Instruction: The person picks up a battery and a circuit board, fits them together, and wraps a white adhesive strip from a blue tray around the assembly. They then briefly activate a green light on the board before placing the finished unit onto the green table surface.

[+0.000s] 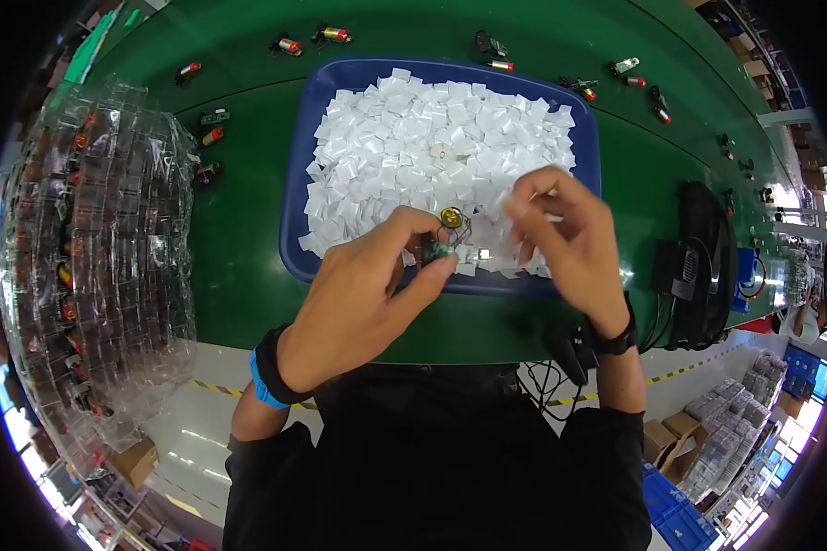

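My left hand (363, 289) pinches a small circuit board (443, 251) between thumb and fingers, over the near edge of a blue tray. Thin wires run from the board to a round yellow-and-black part (452, 218), which rests at the fingertips. To its right, my right hand (574, 241) hovers above the tray with fingers curled and thumb near the index fingertip. Slight blur hides what, if anything, it pinches. Small white square pieces (386, 147) heap up in the blue tray (294, 193) beneath both hands. A cream-coloured piece (443, 155) lies on the heap.
Stacked clear plastic blister trays (110, 239) with parts in some pockets stand at the left. Small red motor-and-board assemblies (289, 46) lie scattered around the green table (239, 303). At the right are a black case (703, 266) and a black device with cables (574, 354).
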`<action>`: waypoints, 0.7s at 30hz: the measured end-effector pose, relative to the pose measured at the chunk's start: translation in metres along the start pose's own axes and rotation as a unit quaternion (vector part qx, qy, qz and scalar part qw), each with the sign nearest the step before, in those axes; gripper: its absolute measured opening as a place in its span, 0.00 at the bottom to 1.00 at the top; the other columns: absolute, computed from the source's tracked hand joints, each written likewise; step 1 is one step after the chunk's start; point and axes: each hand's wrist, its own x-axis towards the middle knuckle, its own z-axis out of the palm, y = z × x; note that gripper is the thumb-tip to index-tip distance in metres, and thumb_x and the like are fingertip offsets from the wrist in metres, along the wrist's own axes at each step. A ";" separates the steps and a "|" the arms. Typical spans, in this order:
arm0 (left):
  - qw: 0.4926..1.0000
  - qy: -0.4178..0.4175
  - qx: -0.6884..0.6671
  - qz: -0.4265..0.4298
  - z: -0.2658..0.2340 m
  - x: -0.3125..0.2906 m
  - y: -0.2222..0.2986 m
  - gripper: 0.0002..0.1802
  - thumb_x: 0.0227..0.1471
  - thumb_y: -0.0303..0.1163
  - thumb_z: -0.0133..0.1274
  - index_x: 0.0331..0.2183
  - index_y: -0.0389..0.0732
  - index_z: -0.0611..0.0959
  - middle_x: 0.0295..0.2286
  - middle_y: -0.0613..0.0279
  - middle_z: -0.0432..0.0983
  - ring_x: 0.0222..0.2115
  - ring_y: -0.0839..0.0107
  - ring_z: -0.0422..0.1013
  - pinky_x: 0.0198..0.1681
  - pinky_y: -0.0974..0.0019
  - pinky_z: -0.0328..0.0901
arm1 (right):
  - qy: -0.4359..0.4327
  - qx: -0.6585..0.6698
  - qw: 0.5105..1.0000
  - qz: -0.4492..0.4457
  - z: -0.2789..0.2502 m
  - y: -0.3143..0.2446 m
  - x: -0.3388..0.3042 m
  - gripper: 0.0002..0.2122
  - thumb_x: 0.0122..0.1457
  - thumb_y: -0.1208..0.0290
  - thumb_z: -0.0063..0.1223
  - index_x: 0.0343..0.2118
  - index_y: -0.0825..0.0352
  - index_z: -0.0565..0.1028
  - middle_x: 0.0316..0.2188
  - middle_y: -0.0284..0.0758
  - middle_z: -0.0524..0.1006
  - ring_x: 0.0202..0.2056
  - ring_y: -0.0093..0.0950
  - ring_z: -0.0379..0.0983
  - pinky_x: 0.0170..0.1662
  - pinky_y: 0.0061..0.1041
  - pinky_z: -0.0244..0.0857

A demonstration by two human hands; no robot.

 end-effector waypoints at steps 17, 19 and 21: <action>1.000 -0.006 -0.021 0.009 0.008 -0.006 0.002 0.08 0.57 0.24 0.51 0.40 0.36 0.75 0.23 0.62 0.74 0.20 0.81 0.66 0.24 0.74 0.59 | -0.134 -0.017 0.988 -0.080 0.009 -0.022 -0.021 0.12 0.51 0.80 0.64 0.40 0.71 0.76 0.36 0.36 0.77 0.37 0.26 0.75 0.38 0.21 0.69; 0.999 0.027 -0.024 -0.001 0.011 -0.008 0.002 0.07 0.56 0.23 0.50 0.39 0.35 0.75 0.23 0.60 0.75 0.19 0.80 0.67 0.23 0.73 0.59 | -0.142 -0.026 0.985 -0.093 0.011 -0.022 -0.022 0.13 0.51 0.80 0.65 0.40 0.70 0.76 0.35 0.36 0.77 0.37 0.26 0.75 0.38 0.21 0.68; 0.999 0.013 -0.048 -0.004 0.010 -0.009 0.002 0.08 0.56 0.23 0.52 0.40 0.36 0.75 0.23 0.61 0.75 0.20 0.81 0.67 0.23 0.74 0.59 | -0.113 -0.041 0.983 -0.137 0.013 -0.022 -0.022 0.14 0.49 0.80 0.66 0.39 0.70 0.77 0.35 0.36 0.77 0.36 0.27 0.75 0.38 0.23 0.68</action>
